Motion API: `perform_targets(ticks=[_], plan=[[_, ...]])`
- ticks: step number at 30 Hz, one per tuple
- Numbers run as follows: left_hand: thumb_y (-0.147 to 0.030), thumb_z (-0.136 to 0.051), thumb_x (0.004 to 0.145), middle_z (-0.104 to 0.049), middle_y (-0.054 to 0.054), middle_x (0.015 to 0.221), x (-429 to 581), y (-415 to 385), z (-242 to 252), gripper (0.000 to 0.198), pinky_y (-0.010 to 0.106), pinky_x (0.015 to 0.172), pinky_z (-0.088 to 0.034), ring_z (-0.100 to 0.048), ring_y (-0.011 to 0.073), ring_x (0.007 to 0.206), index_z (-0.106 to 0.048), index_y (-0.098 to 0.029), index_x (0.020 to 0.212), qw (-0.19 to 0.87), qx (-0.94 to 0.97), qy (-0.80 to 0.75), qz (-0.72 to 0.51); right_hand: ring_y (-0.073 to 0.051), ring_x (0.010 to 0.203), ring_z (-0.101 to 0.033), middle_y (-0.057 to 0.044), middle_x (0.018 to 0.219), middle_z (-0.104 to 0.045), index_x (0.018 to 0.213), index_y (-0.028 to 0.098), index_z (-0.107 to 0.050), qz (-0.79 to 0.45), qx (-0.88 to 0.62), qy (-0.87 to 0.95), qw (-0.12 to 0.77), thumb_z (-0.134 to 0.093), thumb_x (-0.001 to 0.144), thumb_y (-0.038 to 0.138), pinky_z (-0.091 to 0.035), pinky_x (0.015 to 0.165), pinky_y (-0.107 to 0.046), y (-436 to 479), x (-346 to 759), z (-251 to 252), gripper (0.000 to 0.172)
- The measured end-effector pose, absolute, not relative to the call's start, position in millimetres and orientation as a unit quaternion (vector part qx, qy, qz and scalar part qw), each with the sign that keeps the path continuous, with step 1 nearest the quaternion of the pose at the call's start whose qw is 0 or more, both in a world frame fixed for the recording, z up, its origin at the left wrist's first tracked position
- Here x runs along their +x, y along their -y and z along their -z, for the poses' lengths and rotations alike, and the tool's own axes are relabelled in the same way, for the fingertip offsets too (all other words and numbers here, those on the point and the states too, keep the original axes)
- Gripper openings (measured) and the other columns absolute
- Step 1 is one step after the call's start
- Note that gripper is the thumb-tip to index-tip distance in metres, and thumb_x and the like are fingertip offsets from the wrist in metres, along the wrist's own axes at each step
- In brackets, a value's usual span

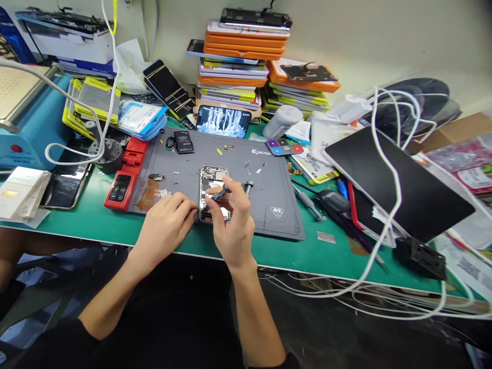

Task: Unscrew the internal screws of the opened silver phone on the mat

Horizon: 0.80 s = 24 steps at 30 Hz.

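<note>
**Opened phone under tool work: grip adequate, loose parts close by**

Lower centre of frame: the left hand lies on the near edge of the mat, fingers curled and close together, tips at the phone's left edge. Whether they press on the frame or merely rest beside it cannot be told.

The right hand pinches a dark, slim tool, apparently a driver, between thumb and fingers. The tool slants over the phone's interior; its tip is not discernible. A second grey tool shows just beyond that hand's right side; whether the hand also holds it is unclear.

The opened phone lies at frame centre, internals upward, partly covered by the right hand. In this inspector's judgement, good practice calls for the left fingertips to brace the frame, the tool to stand square to its seat, and pressure to be light, since a slip could damage the exposed board.

Farther out on the grey mat, small loose pieces lie right of the phone and a black battery lies upper left of it. Sleeves should clear these pieces.

Beyond the mat, upper centre, stand a lit phone and stacked cases.
</note>
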<state>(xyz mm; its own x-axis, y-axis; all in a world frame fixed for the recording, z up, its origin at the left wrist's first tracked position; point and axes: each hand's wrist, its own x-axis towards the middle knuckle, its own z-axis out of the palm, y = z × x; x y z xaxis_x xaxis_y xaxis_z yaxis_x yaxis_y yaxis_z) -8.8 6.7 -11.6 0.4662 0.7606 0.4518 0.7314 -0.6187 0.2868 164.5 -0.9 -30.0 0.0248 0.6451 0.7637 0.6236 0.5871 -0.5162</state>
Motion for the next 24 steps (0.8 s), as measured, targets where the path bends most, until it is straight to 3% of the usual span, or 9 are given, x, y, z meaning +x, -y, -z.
perform_targets(ticks=[3,9,14,19,24], plan=[[-0.023,-0.053,0.114,-0.073,0.005,0.105,-9.5,-6.8,12.7,0.016,0.037,0.085,-0.055,-0.068,0.0221,0.092,-0.067,-0.019,0.108,0.027,0.856,-0.435,-0.279,-0.018,0.114,-0.081,-0.008,0.14,-0.075,0.165,0.033,-0.037,-0.014,-0.443,0.726,0.526,-0.058,0.107,0.011,-0.072,0.096,-0.034,1.9,165.6,28.1,0.065],[-0.023,-0.053,0.114,-0.073,0.005,0.107,-10.1,-6.2,13.7,0.014,0.037,0.087,-0.055,-0.068,0.0218,0.092,-0.066,-0.02,0.111,0.029,0.858,-0.431,-0.278,-0.02,0.104,-0.081,-0.009,0.137,-0.077,0.163,0.032,-0.038,0.025,-0.466,0.726,0.506,-0.067,0.104,0.018,-0.072,0.083,-0.033,3.5,168.2,27.4,0.067],[-0.023,-0.055,0.113,-0.074,0.005,0.105,-9.4,-6.2,13.3,0.012,0.037,0.087,-0.055,-0.068,0.0213,0.091,-0.066,-0.02,0.109,0.019,0.856,-0.434,-0.28,-0.023,0.119,-0.079,-0.011,0.142,-0.074,0.166,0.03,-0.037,-0.027,-0.451,0.726,0.517,-0.042,0.106,0.007,-0.072,0.09,-0.04,6.6,170.4,27.4,0.065],[-0.024,-0.052,0.115,-0.073,0.005,0.106,-8.6,-6.6,13.5,0.015,0.037,0.087,-0.055,-0.068,0.0213,0.091,-0.066,-0.02,0.11,0.015,0.857,-0.432,-0.281,-0.023,0.117,-0.079,-0.01,0.135,-0.078,0.164,0.03,-0.041,0.037,-0.449,0.725,0.521,-0.062,0.103,0.012,-0.072,0.091,-0.038,5.4,169.7,26.4,0.066],[-0.023,-0.054,0.114,-0.074,0.005,0.106,-8.7,-6.2,12.9,0.014,0.037,0.089,-0.055,-0.068,0.0212,0.091,-0.066,-0.02,0.11,0.018,0.855,-0.436,-0.28,-0.022,0.114,-0.08,-0.009,0.134,-0.079,0.163,0.03,-0.042,0.039,-0.453,0.729,0.512,-0.052,0.103,0.006,-0.071,0.091,-0.039,5.6,170.8,22.9,0.065]])
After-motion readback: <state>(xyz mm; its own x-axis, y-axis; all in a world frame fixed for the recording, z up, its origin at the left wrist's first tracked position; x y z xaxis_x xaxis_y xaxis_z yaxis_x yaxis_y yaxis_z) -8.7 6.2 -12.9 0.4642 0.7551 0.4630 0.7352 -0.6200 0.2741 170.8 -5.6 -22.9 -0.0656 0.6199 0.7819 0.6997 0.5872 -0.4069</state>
